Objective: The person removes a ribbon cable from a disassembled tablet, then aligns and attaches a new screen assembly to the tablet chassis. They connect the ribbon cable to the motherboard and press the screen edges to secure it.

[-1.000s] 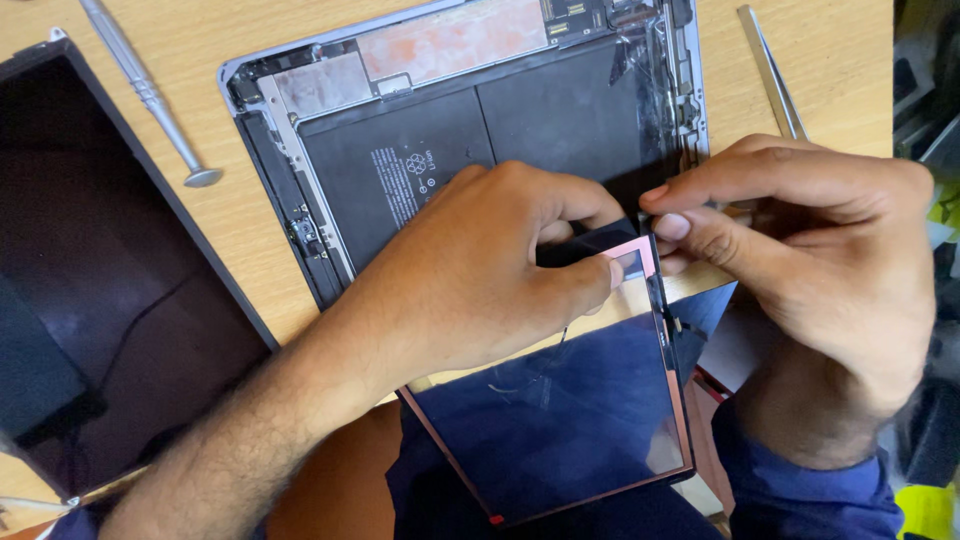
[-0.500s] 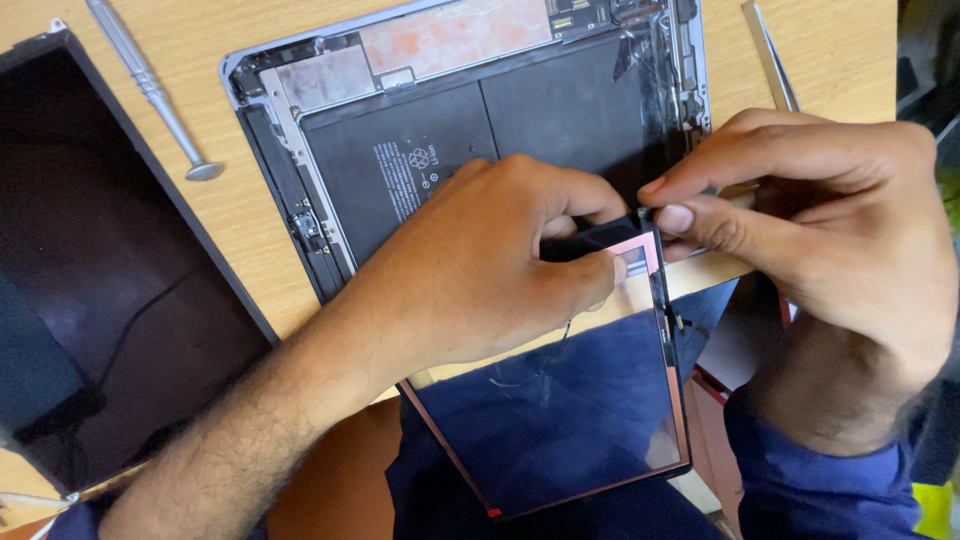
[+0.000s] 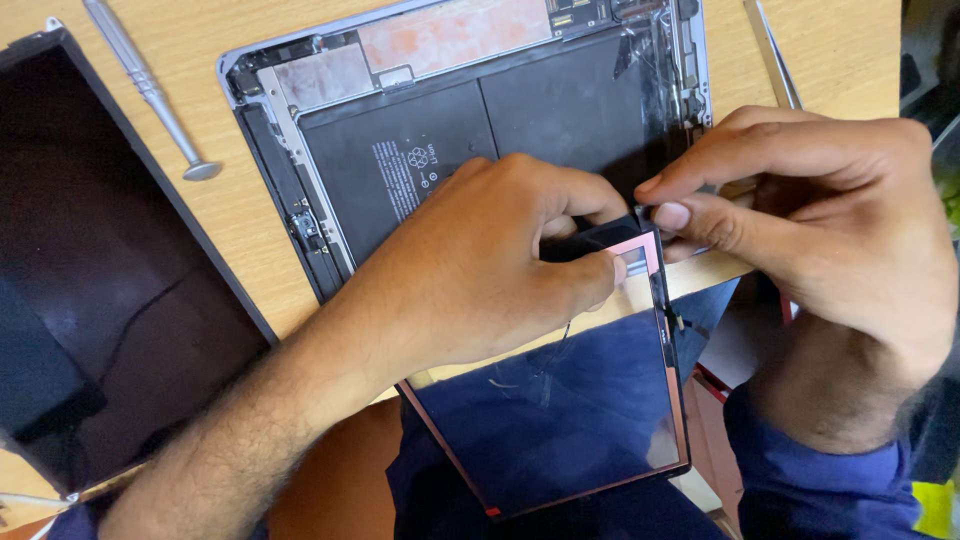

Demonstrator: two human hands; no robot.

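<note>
An opened tablet body (image 3: 330, 150) lies on the wooden table, its black battery cells and boards exposed. A glass front panel (image 3: 560, 420) with a pink-edged frame hangs over the table's near edge above my lap. My left hand (image 3: 480, 270) grips the panel's top corner between thumb and fingers. My right hand (image 3: 810, 220) pinches the same corner from the right, fingertips at a dark strip where the panel meets the tablet's lower edge. What lies under the fingertips is hidden.
A dark display panel (image 3: 90, 270) lies at the left on the table. A silver screwdriver (image 3: 150, 90) rests above it. Metal tweezers (image 3: 775, 60) lie at the top right, close to the table's right edge.
Both hands stay on the panel's top corner. The view has shifted slightly; the right hand sits a little higher and nearer the tablet's edge.
</note>
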